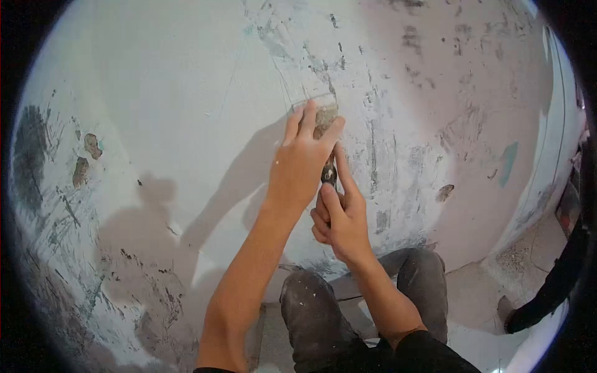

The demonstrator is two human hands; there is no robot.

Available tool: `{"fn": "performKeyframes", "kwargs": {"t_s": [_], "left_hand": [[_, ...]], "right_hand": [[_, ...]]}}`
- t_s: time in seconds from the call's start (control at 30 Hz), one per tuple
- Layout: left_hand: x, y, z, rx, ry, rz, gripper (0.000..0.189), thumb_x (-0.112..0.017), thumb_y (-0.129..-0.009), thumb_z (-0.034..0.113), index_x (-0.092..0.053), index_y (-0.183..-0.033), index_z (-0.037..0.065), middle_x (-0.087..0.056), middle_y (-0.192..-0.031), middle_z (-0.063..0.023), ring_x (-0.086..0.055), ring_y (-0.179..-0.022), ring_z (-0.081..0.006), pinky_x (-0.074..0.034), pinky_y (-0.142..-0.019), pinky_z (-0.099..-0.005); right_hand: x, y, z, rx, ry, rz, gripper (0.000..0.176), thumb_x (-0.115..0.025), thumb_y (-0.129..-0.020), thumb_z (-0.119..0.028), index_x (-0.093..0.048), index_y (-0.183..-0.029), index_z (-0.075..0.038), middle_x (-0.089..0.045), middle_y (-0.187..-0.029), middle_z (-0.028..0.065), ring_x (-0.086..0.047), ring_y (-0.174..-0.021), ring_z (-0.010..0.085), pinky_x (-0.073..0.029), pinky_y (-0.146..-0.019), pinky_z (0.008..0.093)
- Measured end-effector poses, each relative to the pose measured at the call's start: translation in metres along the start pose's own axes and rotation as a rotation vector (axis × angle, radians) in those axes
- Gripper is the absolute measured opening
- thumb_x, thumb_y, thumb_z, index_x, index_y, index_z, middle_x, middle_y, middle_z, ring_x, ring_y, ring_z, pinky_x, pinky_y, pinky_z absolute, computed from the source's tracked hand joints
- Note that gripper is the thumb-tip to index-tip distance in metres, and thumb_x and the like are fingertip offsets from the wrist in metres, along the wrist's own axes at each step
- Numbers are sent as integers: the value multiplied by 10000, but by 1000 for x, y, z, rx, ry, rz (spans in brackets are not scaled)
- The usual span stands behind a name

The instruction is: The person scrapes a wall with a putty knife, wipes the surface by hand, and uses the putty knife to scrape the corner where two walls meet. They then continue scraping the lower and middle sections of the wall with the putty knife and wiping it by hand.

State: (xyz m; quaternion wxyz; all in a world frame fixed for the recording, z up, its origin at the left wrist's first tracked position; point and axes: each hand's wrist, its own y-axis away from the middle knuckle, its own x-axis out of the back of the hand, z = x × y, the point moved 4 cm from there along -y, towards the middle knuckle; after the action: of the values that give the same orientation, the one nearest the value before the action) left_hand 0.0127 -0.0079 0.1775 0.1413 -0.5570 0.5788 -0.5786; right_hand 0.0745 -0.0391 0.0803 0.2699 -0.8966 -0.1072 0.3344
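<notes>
A putty knife with a wide, stained blade lies against the white-coated wall, its blade edge upward. My right hand is wrapped round its dark handle from below, with the index finger stretched along the side. The fingers of my left hand are spread flat over the blade, pressing on it from above; part of the blade and of the neck is hidden beneath them. Scrape marks and grey patches run up the wall just above and right of the blade.
Chipped holes mark the wall at left, another chip at right. My knees in dusty grey trousers are close to the wall's foot. At the right edge a person's dark-clothed leg stands on the floor.
</notes>
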Motion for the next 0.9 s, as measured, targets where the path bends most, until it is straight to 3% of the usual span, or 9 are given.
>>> {"fn": "performKeyframes", "kwargs": {"t_s": [0.1,0.17,0.37,0.4,0.47,0.9], "left_hand": [[-3,1,-4,1,21,9,482,-594,-861,23,-657,-1311,185,-508,-1449,-249,-486,-1333,-407,-495,-1039,-445],[-2,3,-6,-37,42,58,491,-648,-837,11,-634,-1303,168,-475,-1455,-269,-471,-1344,-443,-563,-946,-459],[-5,3,-6,-61,-42,33,500,-648,-846,27,-624,-1318,191,-471,-1462,-260,-472,-1347,-434,-578,-927,-445],[-5,6,-5,-60,-42,27,500,-648,-846,27,-624,-1318,191,-471,-1462,-260,-472,-1347,-434,-578,-927,-445],[-5,5,-4,-13,36,-4,509,-601,-844,-8,-653,-1313,183,-483,-1469,-243,-463,-1356,-408,-489,-1053,-440],[0,-4,-8,-46,8,26,469,-620,-839,21,-651,-1288,156,-487,-1458,-244,-495,-1323,-408,-549,-980,-436]], "right_hand": [[-4,-6,-5,24,-1,-13,634,-434,-1066,-116,-134,-1624,-137,-295,-585,-79,-254,-422,32,-247,-354,228],[-4,-2,-1,17,26,-5,642,-439,-1065,-122,-129,-1627,-158,-303,-592,-76,-257,-426,33,-250,-347,230],[6,-9,3,33,46,-39,651,-450,-1065,-139,-126,-1629,-170,-315,-608,-65,-268,-440,26,-253,-357,229],[7,-6,4,29,42,-37,651,-450,-1065,-139,-126,-1629,-170,-315,-608,-65,-268,-440,26,-253,-357,229],[8,-4,4,30,51,-9,654,-455,-1061,-129,-133,-1629,-175,-319,-612,-69,-263,-437,25,-249,-359,229],[-6,-3,-11,-32,9,5,650,-423,-1062,-113,-102,-1627,-138,-334,-583,-72,-269,-428,31,-250,-357,227]]}}
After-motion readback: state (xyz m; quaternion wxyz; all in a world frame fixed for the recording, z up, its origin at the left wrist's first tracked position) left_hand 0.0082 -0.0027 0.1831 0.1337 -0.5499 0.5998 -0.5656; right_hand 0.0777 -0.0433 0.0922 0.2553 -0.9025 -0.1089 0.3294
